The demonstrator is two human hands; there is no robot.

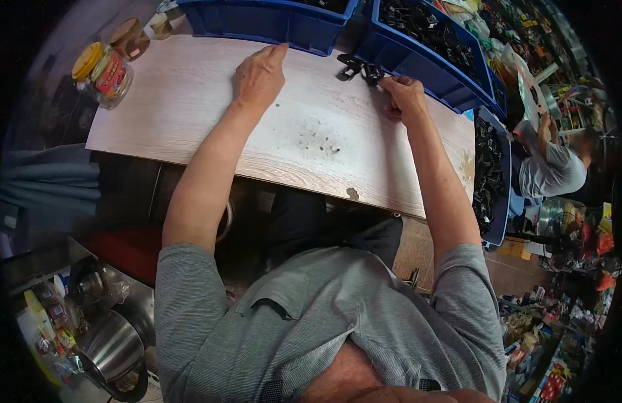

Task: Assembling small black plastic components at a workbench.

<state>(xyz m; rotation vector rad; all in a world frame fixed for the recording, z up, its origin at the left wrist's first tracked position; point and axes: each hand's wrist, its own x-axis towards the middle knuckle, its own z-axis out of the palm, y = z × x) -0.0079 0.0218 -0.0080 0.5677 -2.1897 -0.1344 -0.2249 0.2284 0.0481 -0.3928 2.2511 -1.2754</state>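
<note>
My right hand is closed at the right of the table, its fingertips pinching a small black plastic part. Right beside that lies another black part, close to the wall of a blue bin; whether the two are joined I cannot tell. Over the table's far left part is my left hand, back upward, with a finger stretched toward the other blue bin. Nothing shows in this hand, though its palm is hidden.
Black parts fill a blue bin at the far right and a lower blue bin beside the table. A yellow-lidded jar stands at the left corner. Dark crumbs lie mid-table. Another person sits at the right.
</note>
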